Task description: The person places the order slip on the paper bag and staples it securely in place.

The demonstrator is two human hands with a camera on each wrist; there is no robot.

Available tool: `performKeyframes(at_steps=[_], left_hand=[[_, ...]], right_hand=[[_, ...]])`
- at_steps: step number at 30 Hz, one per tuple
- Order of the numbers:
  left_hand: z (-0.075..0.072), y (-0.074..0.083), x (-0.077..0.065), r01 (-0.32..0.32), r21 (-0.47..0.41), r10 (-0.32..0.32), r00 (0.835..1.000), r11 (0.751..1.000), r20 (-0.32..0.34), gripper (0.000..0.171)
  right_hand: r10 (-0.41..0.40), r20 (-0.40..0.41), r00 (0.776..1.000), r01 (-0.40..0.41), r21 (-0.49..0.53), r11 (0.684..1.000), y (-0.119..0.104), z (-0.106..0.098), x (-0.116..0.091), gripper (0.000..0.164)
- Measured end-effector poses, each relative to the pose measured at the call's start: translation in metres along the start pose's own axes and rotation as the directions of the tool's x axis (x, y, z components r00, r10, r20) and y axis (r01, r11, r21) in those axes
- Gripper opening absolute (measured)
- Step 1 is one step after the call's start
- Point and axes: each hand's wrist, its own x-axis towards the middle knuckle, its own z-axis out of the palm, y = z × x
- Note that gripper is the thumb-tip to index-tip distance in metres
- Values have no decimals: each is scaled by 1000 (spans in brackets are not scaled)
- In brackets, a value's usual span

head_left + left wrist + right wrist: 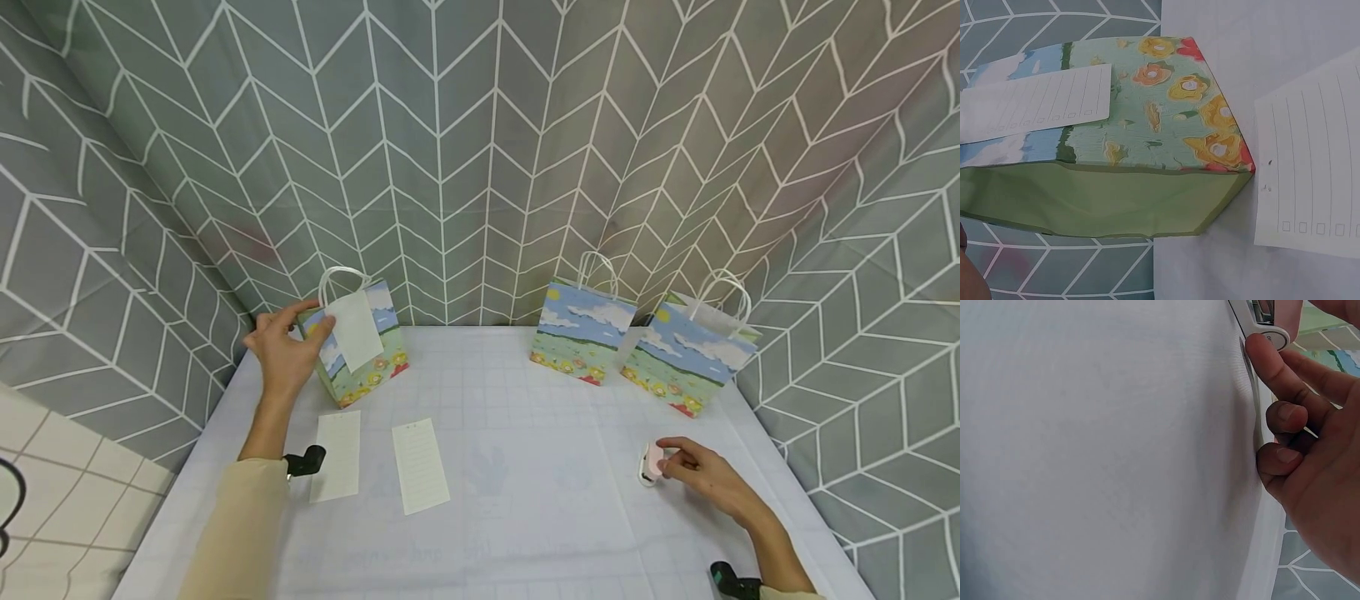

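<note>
My left hand (288,350) is at the top left of a landscape-printed paper gift bag (388,333), its thumb on a white paper slip (356,333) and its fingers at the bag's rim. The slip lies flat against the bag's front; in the left wrist view it shows as a lined checklist sheet (1047,103) with small boxes. At the table's right, my right hand (708,479) pinches a small pink and white stapler (651,463) by its sides. The right wrist view shows only the stapler's end (1272,334) beside the fingers.
Two more gift bags of the same print, one (581,329) and another (686,354), stand at the back right. Two checklist sheets, one (336,454) and another (421,467), lie on the white tablecloth (525,467). A patterned curtain (465,167) hangs behind.
</note>
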Motion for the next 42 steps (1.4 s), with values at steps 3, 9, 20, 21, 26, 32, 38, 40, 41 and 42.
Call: performKeyframes(at_steps=[3,9,20,21,26,32,38,40,41,42], left_hand=[[-1,0,0,-37,-2,37,999,999,-8,37],[-4,2,0,-104,-17,103,992,994,-71,38],[-8,47,-22,-227,-171,176,946,959,-271,17],[-8,53,-25,-244,-183,190,944,952,-268,16],[-6,61,-35,-314,-205,271,939,927,-213,12],[6,27,-46,-327,-138,323,945,935,-50,16],[8,26,-60,-266,-28,260,904,963,340,28],[10,25,-62,-237,6,203,848,972,489,35],[11,24,-64,-227,25,174,810,974,560,39],[12,23,-65,-212,37,143,768,977,624,43]], right_hand=[[-12,-13,1000,12,-7,1000,-2,-2,1,55],[-72,-78,994,68,-53,996,-8,-6,4,50],[-194,-176,965,157,-204,966,-29,-13,22,42],[-197,-178,964,158,-213,964,-31,-13,24,42],[-223,-193,956,176,-231,957,-39,-13,36,44],[-247,-222,943,196,-228,954,-49,-13,55,54],[-252,-221,942,215,-177,960,-61,-13,67,62],[-257,-219,941,227,-151,962,-64,-13,70,65],[-259,-218,941,233,-139,963,-65,-13,72,66],[-262,-215,941,238,-130,962,-67,-13,73,67]])
